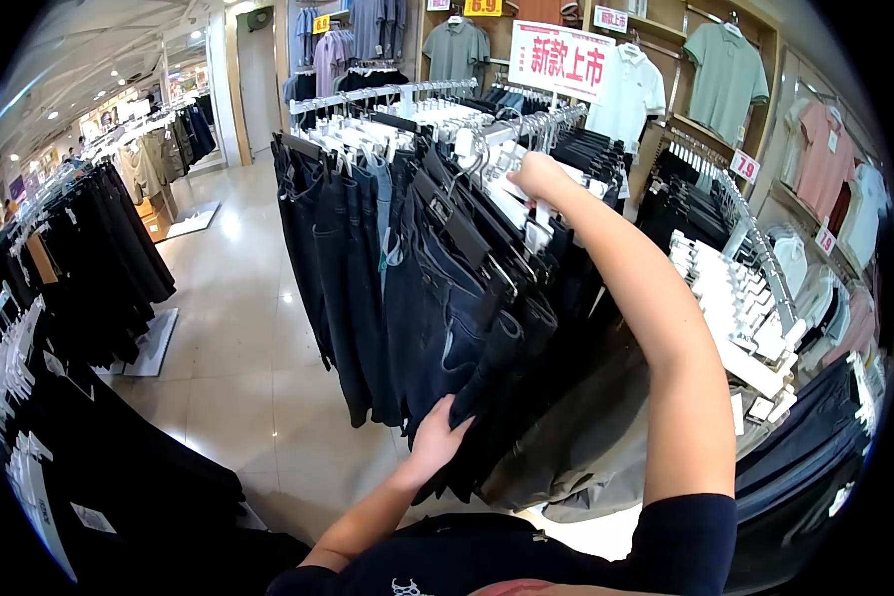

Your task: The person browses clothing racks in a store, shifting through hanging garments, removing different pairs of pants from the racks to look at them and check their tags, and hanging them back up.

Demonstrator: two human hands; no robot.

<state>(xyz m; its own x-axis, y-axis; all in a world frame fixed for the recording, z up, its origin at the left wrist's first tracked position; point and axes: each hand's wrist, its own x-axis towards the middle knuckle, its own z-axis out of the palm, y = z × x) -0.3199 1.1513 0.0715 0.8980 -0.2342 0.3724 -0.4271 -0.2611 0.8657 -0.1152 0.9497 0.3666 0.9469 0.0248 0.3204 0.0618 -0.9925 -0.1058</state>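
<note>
My left hand [435, 437] is closed on the lower part of a pair of dark blue jeans [437, 318], which hangs from a black clip hanger [467, 241] on the centre rack. Up at the rack's rail, my right hand [538, 179] is closed among the white hangers; its fingertips are partly hidden, and what it grips is too small to make out. More dark jeans [343, 258] hang to the left of the held pair. Olive-brown trousers [576, 427] hang below my right forearm.
A red-and-white sign [560, 62] stands above the rack. Racks of black trousers [89, 258] line the left, beyond a tiled aisle [233, 348]. At right is a rail with white hangers [730, 298]; polo shirts [725, 74] hang along the back wall.
</note>
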